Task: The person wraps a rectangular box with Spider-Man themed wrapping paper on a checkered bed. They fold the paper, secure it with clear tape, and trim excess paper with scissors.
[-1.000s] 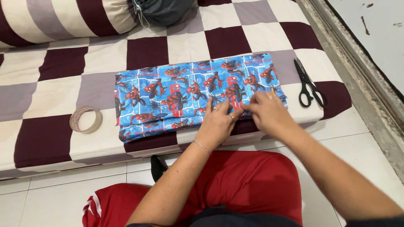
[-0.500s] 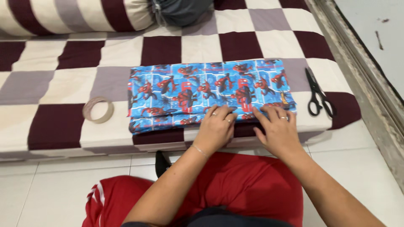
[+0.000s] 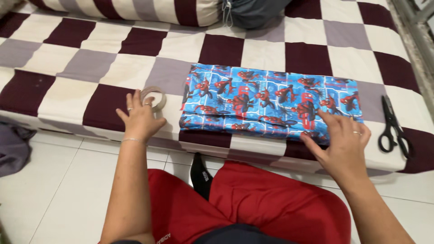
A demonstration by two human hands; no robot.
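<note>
A flat parcel wrapped in blue paper with red cartoon figures point(image 3: 266, 101) lies on a checked mattress point(image 3: 90, 68). My right hand point(image 3: 341, 142) presses flat on the parcel's near right corner, fingers spread. Over to the left, my left hand point(image 3: 140, 117) has its fingers apart and its fingertips on a roll of clear tape point(image 3: 153, 97) that rests on the mattress. The hand covers the roll's near edge.
Black scissors point(image 3: 393, 129) lie on the mattress to the right of the parcel. A striped bolster point(image 3: 135, 8) and a dark grey bag point(image 3: 253, 11) sit at the back. My red-trousered legs point(image 3: 253, 208) rest on white floor tiles; grey cloth point(image 3: 13, 147) lies at the left.
My left hand left the parcel and moved left to the tape roll. The right hand stayed pressed on the parcel's near edge. The view swung to the left.
</note>
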